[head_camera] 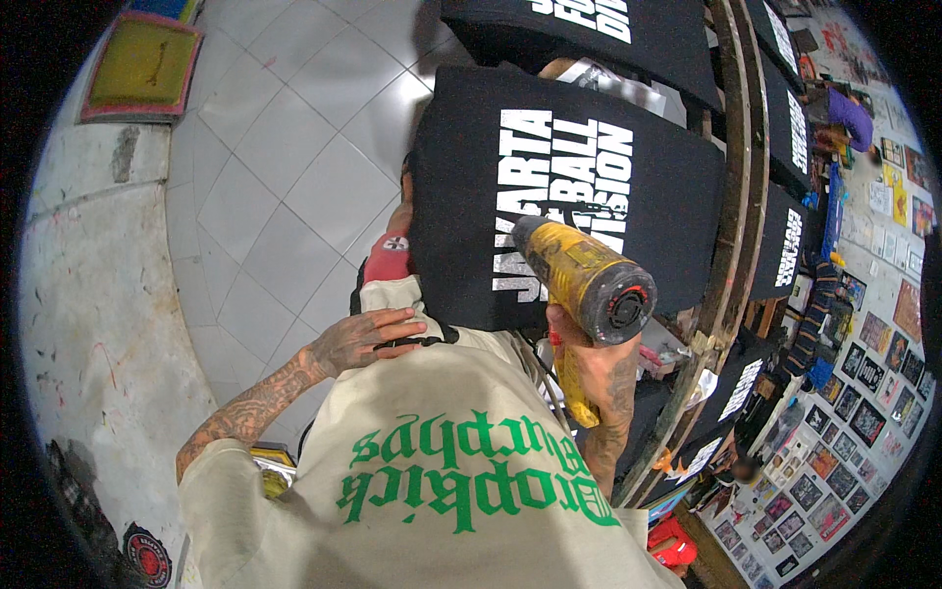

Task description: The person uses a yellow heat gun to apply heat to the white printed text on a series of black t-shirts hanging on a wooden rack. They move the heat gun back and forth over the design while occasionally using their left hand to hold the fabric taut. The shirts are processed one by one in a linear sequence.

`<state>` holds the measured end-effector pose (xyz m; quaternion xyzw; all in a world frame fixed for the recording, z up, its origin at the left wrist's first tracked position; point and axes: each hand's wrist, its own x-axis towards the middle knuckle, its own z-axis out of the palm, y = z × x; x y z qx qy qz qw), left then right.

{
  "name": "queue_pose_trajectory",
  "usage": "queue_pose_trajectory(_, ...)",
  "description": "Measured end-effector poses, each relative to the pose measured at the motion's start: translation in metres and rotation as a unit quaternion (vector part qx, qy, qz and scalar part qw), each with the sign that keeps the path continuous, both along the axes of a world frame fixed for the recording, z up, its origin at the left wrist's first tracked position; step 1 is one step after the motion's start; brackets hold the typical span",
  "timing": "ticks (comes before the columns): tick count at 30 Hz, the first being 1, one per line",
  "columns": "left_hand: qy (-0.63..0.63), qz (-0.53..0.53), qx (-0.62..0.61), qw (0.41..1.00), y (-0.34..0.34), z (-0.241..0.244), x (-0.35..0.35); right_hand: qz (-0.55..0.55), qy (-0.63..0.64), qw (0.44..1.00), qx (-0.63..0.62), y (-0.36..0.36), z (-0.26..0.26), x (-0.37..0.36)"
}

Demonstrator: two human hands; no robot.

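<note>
My right hand (603,364) grips a worn yellow and black heat gun (589,276) by its handle. The gun's nozzle hangs over a black T-shirt (670,213) stretched flat in front of me. Large white printed lettering (524,147) runs across that shirt, with a small black rifle shape over it; the gun covers part of the print. My left hand (360,336) rests at the waist of my cream T-shirt (434,383), by a black cord. Its fingers are extended and hold nothing.
Another black printed shirt (662,44) lies beyond the first. A wooden rail (743,184) runs along the right, with more printed shirts (787,250) behind it. A screen-printing frame (140,70) stands at far left. People in purple (850,118) and red (671,541) are across the rail.
</note>
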<state>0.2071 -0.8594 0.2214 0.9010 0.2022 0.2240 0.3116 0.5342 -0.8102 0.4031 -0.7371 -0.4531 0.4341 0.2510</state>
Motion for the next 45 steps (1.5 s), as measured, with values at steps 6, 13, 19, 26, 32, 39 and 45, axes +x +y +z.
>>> queue_pose_trajectory(6, -0.003, -0.007, -0.013, 1.0, 0.001, 0.0, 0.0, -0.01, -0.043, 0.998, 0.042, 0.002, 0.002, 0.013)
queue_pose_trajectory(13, -0.005, -0.009, -0.026, 1.0, 0.001, 0.0, 0.0, -0.047, -0.006, 0.999, 0.026, 0.013, 0.01, 0.005)
queue_pose_trajectory(19, 0.001, 0.008, 0.002, 1.0, -0.003, -0.003, 0.001, -0.04, 0.022, 0.999, 0.005, 0.026, 0.008, 0.005)
queue_pose_trajectory(26, 0.001, 0.026, -0.037, 0.999, -0.016, -0.015, 0.002, 0.004, -0.032, 0.999, -0.021, 0.036, 0.009, 0.012)
queue_pose_trajectory(32, -0.011, 0.032, -0.035, 0.999, -0.013, -0.011, 0.003, -0.033, 0.001, 0.999, -0.037, 0.032, 0.007, 0.017)
queue_pose_trajectory(39, -0.003, 0.042, -0.053, 0.998, -0.017, -0.013, 0.006, -0.025, -0.029, 0.999, -0.005, 0.04, 0.009, 0.017)
queue_pose_trajectory(45, -0.022, 0.046, -0.024, 0.998, -0.01, -0.005, 0.007, 0.001, 0.024, 0.999, -0.032, 0.044, 0.0, 0.012)
